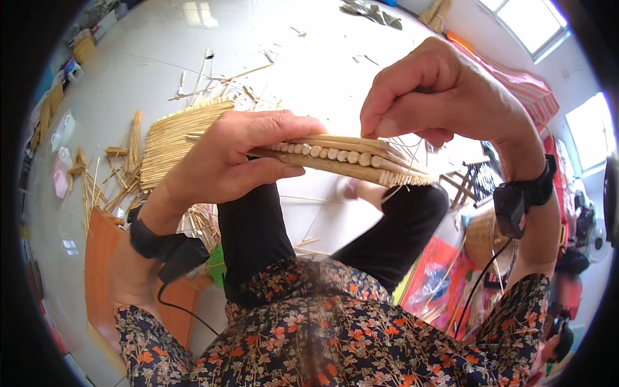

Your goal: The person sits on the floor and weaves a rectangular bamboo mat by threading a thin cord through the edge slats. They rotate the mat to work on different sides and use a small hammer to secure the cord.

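Note:
My left hand (pixel 242 151) grips a flat piece of pale stalks (pixel 342 156) at its left end, thumb below and fingers above. The round cut ends of the stalks show in a row between two longer strips. At its right end is a band of short, close-set stalk ends. Above the right part, my right hand (pixel 445 90) is closed in a pinch, its fingertips at or just over the upper edge. Thin light threads (pixel 416 143) run near these fingers; whether the pinch holds one is too small to tell.
A sheet of joined stalks (pixel 184 138) lies on the floor at left, among loose stalks and scraps (pixel 106 184). Nearer stands an orange-brown board (pixel 106 258). At right are a wicker basket (pixel 482 238) and a red sheet (pixel 435 264) with plastic on it. My knees are below the work.

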Available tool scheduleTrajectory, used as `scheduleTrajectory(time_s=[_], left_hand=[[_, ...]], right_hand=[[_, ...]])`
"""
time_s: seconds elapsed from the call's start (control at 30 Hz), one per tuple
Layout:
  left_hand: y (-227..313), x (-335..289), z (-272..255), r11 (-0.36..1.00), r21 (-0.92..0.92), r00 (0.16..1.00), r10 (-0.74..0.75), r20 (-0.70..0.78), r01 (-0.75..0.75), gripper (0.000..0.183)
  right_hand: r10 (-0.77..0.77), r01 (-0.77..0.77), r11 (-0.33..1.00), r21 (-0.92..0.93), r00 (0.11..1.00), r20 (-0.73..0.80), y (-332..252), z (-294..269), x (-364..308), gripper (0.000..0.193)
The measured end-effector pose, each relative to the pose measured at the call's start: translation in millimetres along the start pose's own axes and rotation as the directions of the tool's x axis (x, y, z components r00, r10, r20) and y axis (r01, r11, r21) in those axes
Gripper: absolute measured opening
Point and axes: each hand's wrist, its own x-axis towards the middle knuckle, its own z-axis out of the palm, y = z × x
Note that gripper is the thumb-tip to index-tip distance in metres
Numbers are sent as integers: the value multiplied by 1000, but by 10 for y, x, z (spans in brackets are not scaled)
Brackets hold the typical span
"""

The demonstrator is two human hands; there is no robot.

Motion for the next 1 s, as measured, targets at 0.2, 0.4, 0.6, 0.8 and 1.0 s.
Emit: scheduleTrajectory(time_s=[0.2,0.4,0.6,0.8,1.0], left_hand=[[-183,-116,-79,989,-119,994,-84,67,92,47],[-300,60,-101,979,-191,978,-23,205,63,43],[-386,424,-54,949,-311,932,75,354,42,38],[-508,618,143,934,-355,906,182,383,-37,42],[-488,591,262,930,-366,893,192,406,-33,40]], right_hand=[[31,-32,999,39,999,31,161,82,217,16],[142,-137,963,230,990,-6,464,287,-4,14],[227,-194,896,400,973,-36,653,506,-340,13],[343,-197,729,656,934,-101,743,705,-656,13],[454,-430,770,470,888,69,509,679,-689,14]])
